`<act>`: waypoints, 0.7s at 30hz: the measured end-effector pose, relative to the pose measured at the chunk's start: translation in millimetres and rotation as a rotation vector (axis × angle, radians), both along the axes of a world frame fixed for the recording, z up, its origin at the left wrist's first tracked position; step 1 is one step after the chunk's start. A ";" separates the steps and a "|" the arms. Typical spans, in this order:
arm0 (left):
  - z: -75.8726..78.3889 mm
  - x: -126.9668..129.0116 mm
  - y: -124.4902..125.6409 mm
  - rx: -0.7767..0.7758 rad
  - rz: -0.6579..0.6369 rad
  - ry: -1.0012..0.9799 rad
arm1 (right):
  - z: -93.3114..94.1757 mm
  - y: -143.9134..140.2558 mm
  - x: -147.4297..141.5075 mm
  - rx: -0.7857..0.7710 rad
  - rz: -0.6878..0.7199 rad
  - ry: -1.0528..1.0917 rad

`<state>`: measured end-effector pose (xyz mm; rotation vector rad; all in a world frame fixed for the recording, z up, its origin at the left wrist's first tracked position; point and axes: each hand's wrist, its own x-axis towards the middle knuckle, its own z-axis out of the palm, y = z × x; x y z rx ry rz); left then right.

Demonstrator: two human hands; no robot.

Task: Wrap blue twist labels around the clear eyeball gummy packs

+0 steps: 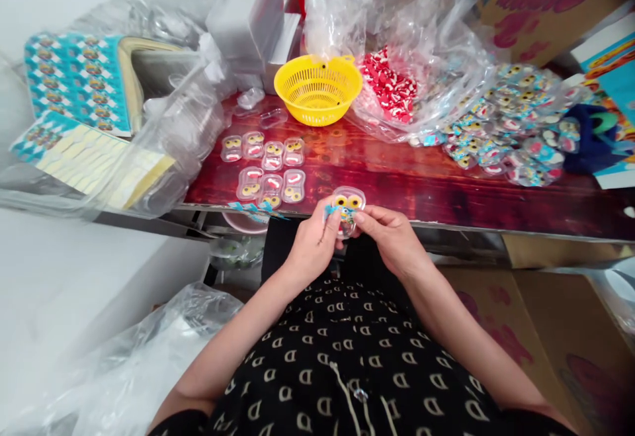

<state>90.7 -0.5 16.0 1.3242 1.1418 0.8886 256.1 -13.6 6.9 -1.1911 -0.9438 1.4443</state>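
Head view: hands [311,243] pinch a clear pack [350,199] at the table edge [476,223], open room before the yellow basket [317,116]

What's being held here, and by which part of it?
A clear plastic pack with yellow eyes, held by its sides, below the eyes, between the left hand and right hand.

A glossy dark-red wooden worktop [397,191] spans the middle of the frame. Left of centre lie 7 small clear plastic packs with yellow eye shapes [272,156]; at upper centre, a round yellow slotted plastic basket [317,88]; beside it, a crumpled clear plastic bag [436,85]; at right, heaped blue-labelled clear packs [516,122].
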 end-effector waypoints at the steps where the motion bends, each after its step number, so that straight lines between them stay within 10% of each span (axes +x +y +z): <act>1: 1.0 0.9 -0.5 0.033 -0.008 0.064 | -0.8 1.3 -0.9 -0.004 -0.010 -0.025; 8: -0.8 -1.3 2.2 -0.025 -0.046 0.048 | -12.4 5.7 -5.8 -0.016 -0.052 -0.032; 13: -5.1 -3.5 10.5 -0.040 0.207 -0.243 | -9.7 3.6 0.2 0.000 -0.062 -0.065; 21: -3.3 2.0 14.8 -0.468 0.104 -0.645 | -18.4 -5.7 4.0 0.074 -0.009 -0.051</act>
